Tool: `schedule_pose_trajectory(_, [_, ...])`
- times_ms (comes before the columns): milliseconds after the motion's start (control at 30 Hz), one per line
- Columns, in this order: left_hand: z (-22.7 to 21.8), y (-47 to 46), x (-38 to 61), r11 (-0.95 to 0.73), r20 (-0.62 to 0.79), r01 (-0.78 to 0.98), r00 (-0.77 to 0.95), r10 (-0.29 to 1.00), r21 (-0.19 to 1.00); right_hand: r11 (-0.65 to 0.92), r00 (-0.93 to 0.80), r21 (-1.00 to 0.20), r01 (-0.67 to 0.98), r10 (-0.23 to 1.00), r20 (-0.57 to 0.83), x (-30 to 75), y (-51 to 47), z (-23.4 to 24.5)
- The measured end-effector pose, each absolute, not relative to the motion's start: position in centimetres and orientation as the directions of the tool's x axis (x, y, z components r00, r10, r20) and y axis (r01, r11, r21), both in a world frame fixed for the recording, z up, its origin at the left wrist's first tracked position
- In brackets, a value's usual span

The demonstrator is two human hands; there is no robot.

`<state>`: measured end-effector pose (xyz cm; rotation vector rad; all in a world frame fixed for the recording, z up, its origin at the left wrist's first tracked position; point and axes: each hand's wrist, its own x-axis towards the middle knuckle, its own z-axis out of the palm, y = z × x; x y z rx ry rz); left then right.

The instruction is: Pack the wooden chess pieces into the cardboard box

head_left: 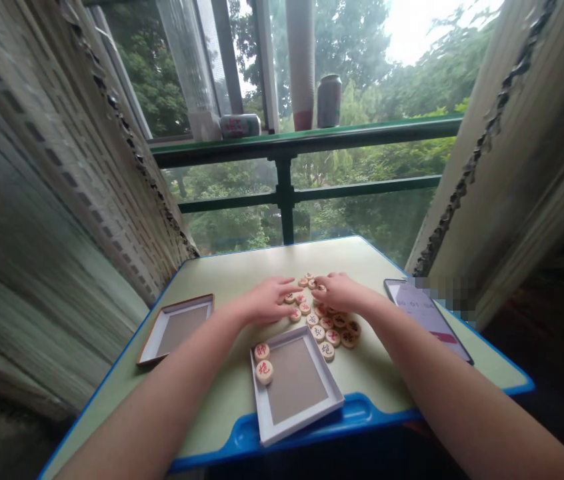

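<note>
On the left of the table point(232, 267), one shallow box point(182, 328) with a brown edge lies with its open side up. It looks thin and light, so it could bend if squeezed; its sides are a good place to hold it.

Next, the left hand point(273, 300) has its fingers spread, with no piece in its grip that I can see. In front is a white tray point(298, 380). It looks light too, and its rim seems best to hold.

Then comes the pile of round pieces point(333, 337), beyond the tray. They look hard, light and maybe a bit slippery. Pinch each one by its round side. The right hand point(329, 292) bends its fingers over the pile; I cannot tell if it holds one.

Now counting, left to right: one box, one tray with two pieces inside, more than twelve pieces in the pile, some hidden, and one phone point(419, 310).
</note>
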<state>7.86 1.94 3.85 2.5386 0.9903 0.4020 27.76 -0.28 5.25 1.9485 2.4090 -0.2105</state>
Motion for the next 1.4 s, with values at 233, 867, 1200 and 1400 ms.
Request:
schedule_pose_trajectory(233, [2.2,2.7,8.3,-0.719,0.153,0.555,0.737,0.658,0.420,0.469,-0.470,-0.191,0.862,0.882,0.044,27.5,0.3,3.7])
schedule_pose_trajectory(867, [1.8,3.3,5.6,-0.483,0.106,0.781,0.484,0.869,0.395,0.274,-0.290,-0.099,0.957,0.869,-0.401,29.5,-2.7,6.9])
schedule_pose_trajectory(1200, [2.0,2.3,6.7,-0.699,0.102,0.590,0.731,0.675,0.403,0.290,-0.311,-0.113,0.950,0.871,-0.381,29.4,-2.0,6.5])
schedule_pose_trajectory(1400, [1.8,2.6,6.6,-0.527,0.146,0.729,0.520,0.841,0.438,0.340,-0.381,-0.200,0.919,0.897,-0.225,28.9,-0.7,5.8])
